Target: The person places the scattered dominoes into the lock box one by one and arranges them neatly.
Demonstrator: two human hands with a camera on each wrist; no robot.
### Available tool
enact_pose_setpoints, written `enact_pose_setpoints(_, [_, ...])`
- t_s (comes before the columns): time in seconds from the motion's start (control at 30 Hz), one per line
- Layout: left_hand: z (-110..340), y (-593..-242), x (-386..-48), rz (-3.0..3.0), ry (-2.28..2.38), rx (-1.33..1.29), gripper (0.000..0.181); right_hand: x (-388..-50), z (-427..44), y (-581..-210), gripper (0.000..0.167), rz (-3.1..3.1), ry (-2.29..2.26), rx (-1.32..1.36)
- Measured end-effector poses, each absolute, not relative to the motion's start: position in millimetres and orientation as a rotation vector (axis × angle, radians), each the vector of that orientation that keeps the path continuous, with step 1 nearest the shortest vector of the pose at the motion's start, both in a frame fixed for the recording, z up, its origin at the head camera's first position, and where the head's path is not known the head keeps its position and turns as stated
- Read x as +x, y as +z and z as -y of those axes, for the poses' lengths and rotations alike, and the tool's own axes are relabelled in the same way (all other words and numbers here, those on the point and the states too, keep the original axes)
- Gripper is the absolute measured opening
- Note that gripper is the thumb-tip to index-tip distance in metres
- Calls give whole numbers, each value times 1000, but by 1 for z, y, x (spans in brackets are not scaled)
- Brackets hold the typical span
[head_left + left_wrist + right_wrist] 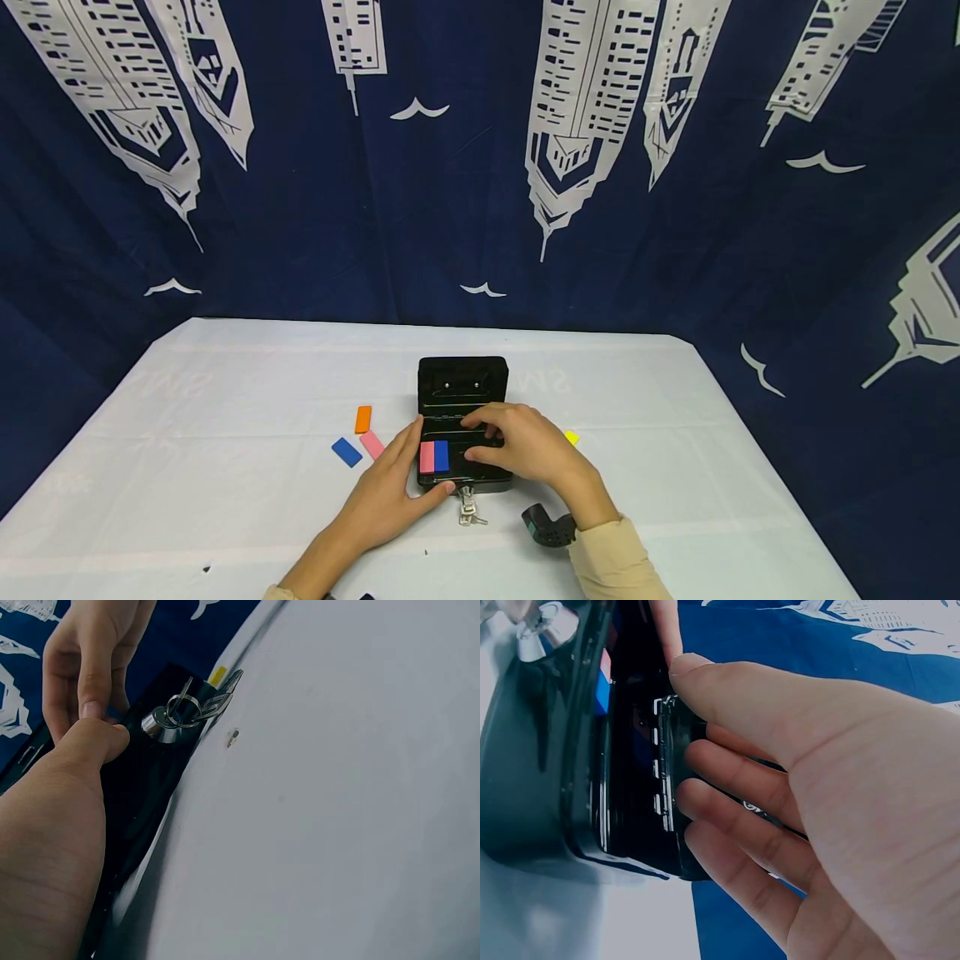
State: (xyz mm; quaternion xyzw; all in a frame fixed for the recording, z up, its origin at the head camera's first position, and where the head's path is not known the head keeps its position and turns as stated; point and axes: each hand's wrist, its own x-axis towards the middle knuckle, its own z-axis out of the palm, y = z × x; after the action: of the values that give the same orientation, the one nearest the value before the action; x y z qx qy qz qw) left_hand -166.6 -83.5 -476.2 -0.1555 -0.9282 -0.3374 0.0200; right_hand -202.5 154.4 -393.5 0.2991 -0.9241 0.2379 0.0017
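A black metal cash box (pixel 463 382) stands on the table with its lid raised. A pink block (pixel 427 457) and a blue block (pixel 441 456) lie side by side in its left front part. With fairly straight fingers, my left hand (pixel 382 504) rests along the box's left side, thumb at the front rim. Over the right part of the box hovers my right hand (pixel 528 442), fingers and thumb apart, with nothing seen between them. A ring of keys (pixel 214 707) hangs from the silver lock (pixel 160 724) on the front wall.
Left of the box lie an orange block (pixel 363 419), a blue block (pixel 347 452) and a pink block (pixel 372 444). A bit of something yellow (pixel 572 437) shows beyond the right wrist. A dark wrist device (pixel 549 527) sits at the right cuff. A navy curtain (pixel 450 208) hangs behind the white table (pixel 637 400).
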Motion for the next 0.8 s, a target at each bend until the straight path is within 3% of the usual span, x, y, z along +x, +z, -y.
enact_pose_setpoints(0.8, [83,-476,-166,2877,-1048,-475,106,-206,-171,-387,38,2920,813,849])
